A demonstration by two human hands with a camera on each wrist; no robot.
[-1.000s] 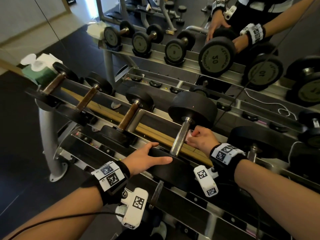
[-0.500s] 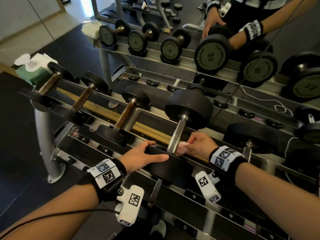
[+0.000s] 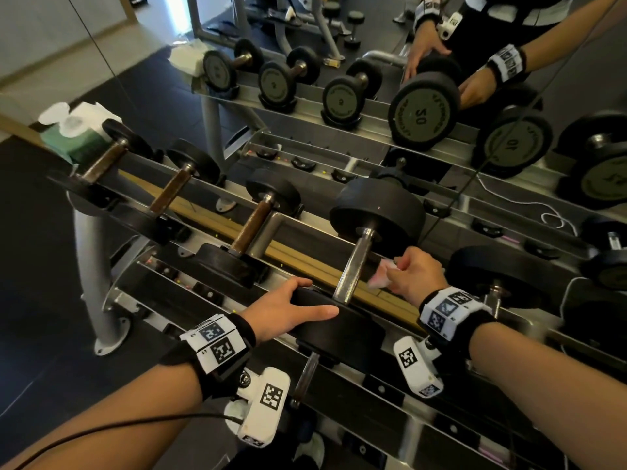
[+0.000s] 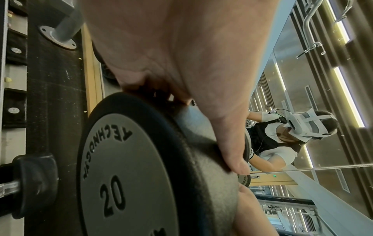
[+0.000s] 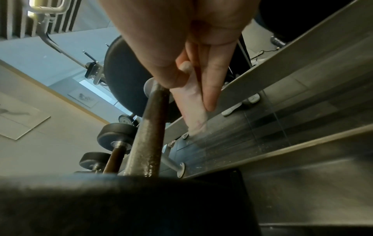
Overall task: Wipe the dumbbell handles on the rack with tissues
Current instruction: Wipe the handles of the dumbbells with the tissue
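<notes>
A big black 20 dumbbell lies across the rack's top rails, its steel handle (image 3: 353,268) (image 5: 148,127) bare along its length. My right hand (image 3: 415,276) pinches a folded pale tissue (image 3: 381,273) (image 5: 194,111) just right of that handle, a small gap between them. My left hand (image 3: 288,308) rests on the near weight head (image 3: 339,329) (image 4: 129,167), fingers over its rim and thumb along the top. Three smaller dumbbells with brownish handles (image 3: 249,228) lie to the left.
A green tissue pack (image 3: 73,137) with white tissues sticking out sits at the rack's far left end. A mirror behind repeats the rack (image 3: 373,130) and my arms. Another black dumbbell (image 3: 492,276) lies right of my right hand. Lower rack rails run under my wrists.
My right hand, with the tissue, has come off the steel handle and moved a little right. The left hand has stayed on the near weight head.
</notes>
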